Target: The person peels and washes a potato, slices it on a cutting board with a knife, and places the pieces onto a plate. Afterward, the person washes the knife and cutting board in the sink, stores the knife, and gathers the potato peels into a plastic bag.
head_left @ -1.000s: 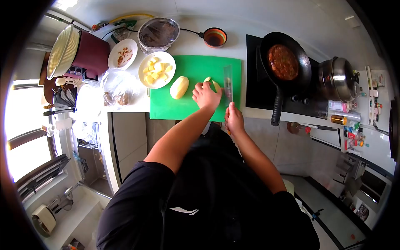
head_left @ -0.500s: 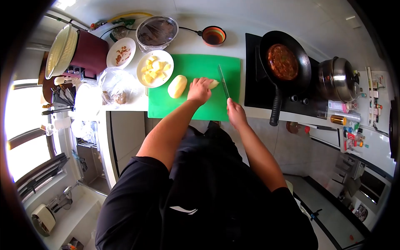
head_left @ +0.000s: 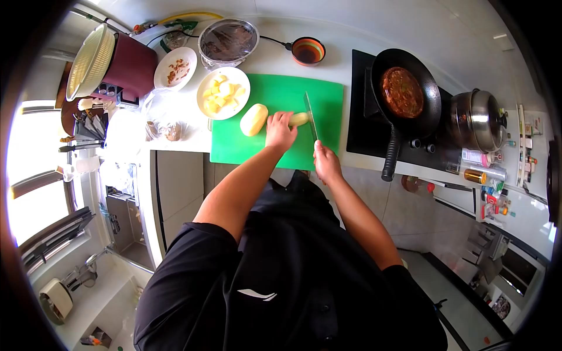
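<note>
My left hand is closed on a pale piece of peeled potato on the green cutting board. In my right hand is the handle of a kitchen knife. Its blade stands at the right end of the potato piece; whether it has entered the flesh I cannot tell. A larger peeled potato lies just left of my left hand. Beyond the board's left side, a white bowl holds several potato chunks.
A black frying pan with reddish-brown food sits on the stove, a steel pot beside it. Behind the board are a covered bowl, an orange-striped bowl and a white dish. A plastic bag lies left.
The knife has shifted left and its blade has come to the end of the potato piece. More of that piece shows past my left fingers. The whole view has shifted slightly.
</note>
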Demonstrator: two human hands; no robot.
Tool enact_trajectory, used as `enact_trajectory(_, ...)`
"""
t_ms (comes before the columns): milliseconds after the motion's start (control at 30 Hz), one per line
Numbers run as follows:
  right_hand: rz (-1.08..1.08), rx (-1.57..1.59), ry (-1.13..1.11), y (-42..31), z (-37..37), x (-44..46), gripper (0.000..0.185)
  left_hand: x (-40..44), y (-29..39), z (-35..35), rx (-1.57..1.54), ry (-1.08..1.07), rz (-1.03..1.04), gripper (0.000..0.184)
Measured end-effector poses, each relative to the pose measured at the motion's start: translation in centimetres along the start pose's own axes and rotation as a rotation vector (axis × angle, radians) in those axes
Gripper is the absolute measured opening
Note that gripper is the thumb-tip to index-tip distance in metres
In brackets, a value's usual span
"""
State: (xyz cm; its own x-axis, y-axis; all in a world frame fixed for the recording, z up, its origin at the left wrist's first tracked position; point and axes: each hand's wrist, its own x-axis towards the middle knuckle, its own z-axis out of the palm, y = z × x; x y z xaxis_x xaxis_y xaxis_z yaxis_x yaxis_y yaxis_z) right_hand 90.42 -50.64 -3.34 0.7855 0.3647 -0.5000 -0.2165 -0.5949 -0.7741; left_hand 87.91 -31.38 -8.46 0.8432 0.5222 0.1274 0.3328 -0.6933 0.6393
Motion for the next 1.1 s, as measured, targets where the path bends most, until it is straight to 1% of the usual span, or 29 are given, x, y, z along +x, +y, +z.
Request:
enact_trajectory(67, -0.022, -0.016, -0.015, -0.2, 0.2, 0.0, 0.064, 0.0, -0.7, 0.4, -0.022, 0.002, 0.017, 0.039)
enact_trajectory(133, -0.061, -0.138, 0.017, -0.4, 0.7, -0.2, 0.066, -0.1, -1.1, 0.4, -0.049, -0.013, 0.041, 0.038)
enact_trajectory(267, -0.041, -0.169, 0.025, -0.6, 1.1, 0.4, 0.066, 0.0, -1.0, 0.3, -0.062, -0.038, 0.000, 0.038)
enact_trajectory(367, -0.080, -0.177, 0.019, 0.0, 2.0, 1.8, 0.067, 0.1, -1.1, 0.1, -0.039, -0.068, 0.007, 0.038)
enact_trajectory(433, -0.188, -0.238, 0.166, 0.3, 3.1, 3.0, 0.066, 0.2, -0.9, 0.1, -0.021, -0.067, -0.002, 0.038)
enact_trajectory(467, -0.186, -0.237, 0.167, 0.4, 3.0, 3.5, 0.066, 0.0, -0.8, 0.0, -0.021, -0.069, -0.002, 0.038)
enact_trajectory(533, -0.232, -0.121, 0.051, -0.3, 2.6, 4.4, 0.064, 0.1, -0.9, 0.0, -0.015, -0.068, 0.010, 0.039)
enact_trajectory(567, -0.230, -0.121, 0.052, -0.7, 2.3, 4.2, 0.064, 0.0, -0.9, 0.0, -0.015, -0.069, 0.010, 0.039)
enact_trajectory(633, 0.085, -0.056, -0.102, -1.7, 1.4, 4.3, 0.065, 0.1, -1.2, 0.1, -0.042, -0.061, 0.032, 0.041)
enact_trajectory(667, 0.013, -0.061, -0.082, -1.8, 1.1, 3.8, 0.068, 0.1, -1.4, 0.2, -0.041, -0.057, 0.031, 0.041)
enact_trajectory(733, -0.013, -0.096, -0.067, -2.3, 0.7, 2.1, 0.068, -0.2, -1.5, 0.4, -0.150, 0.030, -0.056, 0.043)
enact_trajectory(833, -0.036, -0.154, -0.045, -2.3, 0.6, 0.1, 0.069, -0.3, -1.7, 0.0, -0.150, 0.009, -0.064, 0.039)
enact_trajectory(867, -0.025, -0.156, -0.066, -2.1, 0.7, -0.3, 0.068, -0.3, -1.6, -0.1, -0.150, 0.010, -0.064, 0.039)
enact_trajectory(933, 0.015, -0.139, -0.106, -1.9, 1.1, -0.7, 0.067, -0.2, -1.5, -0.2, -0.150, 0.011, -0.059, 0.033)
enact_trajectory(1100, 0.097, -0.098, -0.110, -0.4, 2.3, -0.3, 0.064, -0.1, -1.3, -0.4, -0.144, 0.028, -0.049, 0.028)
